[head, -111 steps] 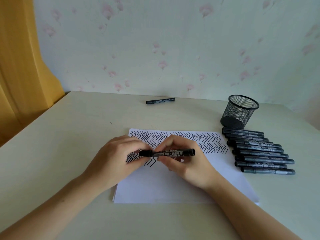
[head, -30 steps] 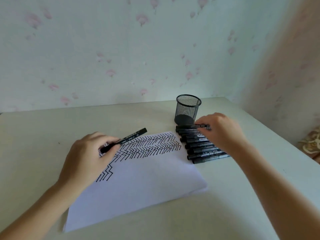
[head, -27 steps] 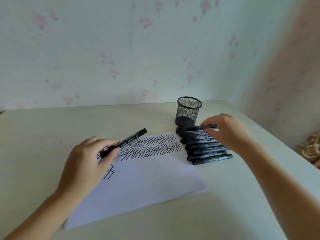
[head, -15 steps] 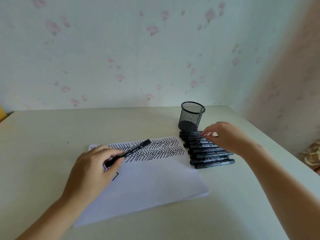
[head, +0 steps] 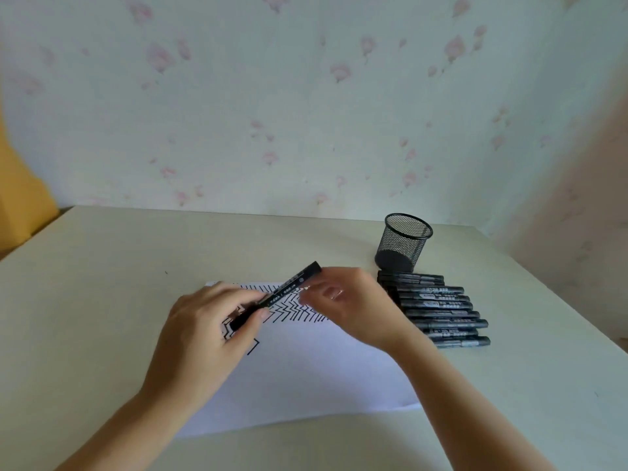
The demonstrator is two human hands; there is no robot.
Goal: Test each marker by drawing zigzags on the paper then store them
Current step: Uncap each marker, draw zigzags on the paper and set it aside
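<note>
Marker check — mid-handover

Left hand (head: 200, 338) pinches the marker (head: 277, 295); right hand (head: 346, 300), seemingly loose-fingered, reaches beside it — a fumble could smear the paper (head: 306, 379).

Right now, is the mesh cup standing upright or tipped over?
Upright. The cup stands on its base on the table, with the open rim facing up, behind the row of markers.

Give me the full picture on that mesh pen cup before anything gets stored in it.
The mesh pen cup is a black, round holder of what looks like wire mesh, with a solid rim and a dark solid base. It stands upright on the table, at the back right, just behind the far end of the row of markers. Nothing shows inside it. Neither hand touches it.
</note>
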